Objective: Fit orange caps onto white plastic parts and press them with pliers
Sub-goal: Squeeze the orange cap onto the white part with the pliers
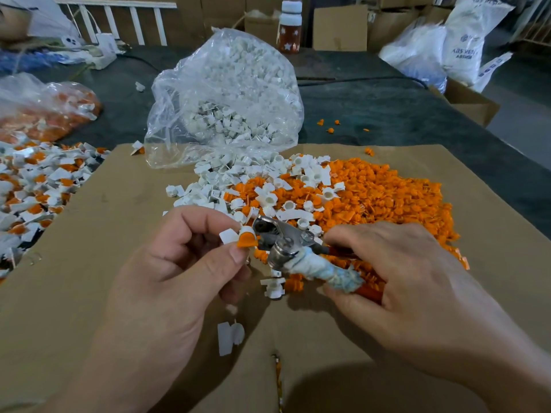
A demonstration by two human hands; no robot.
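My left hand (182,263) pinches a white plastic part (231,235) with an orange cap (247,240) on it, between thumb and forefinger. My right hand (396,269) grips the red handles of the pliers (286,242), one handle wrapped in white cloth. The metal jaws point left and sit right beside the capped part. Behind the hands, loose orange caps (384,192) lie heaped on the cardboard sheet (119,234), with loose white parts (238,180) spilling over their left side.
A clear bag of white parts (226,93) stands behind the heaps. Finished capped pieces (38,180) lie piled at the left, with a bag of them (44,111) further back. Two white parts (229,335) lie near me. A bottle (289,28) and boxes stand far back.
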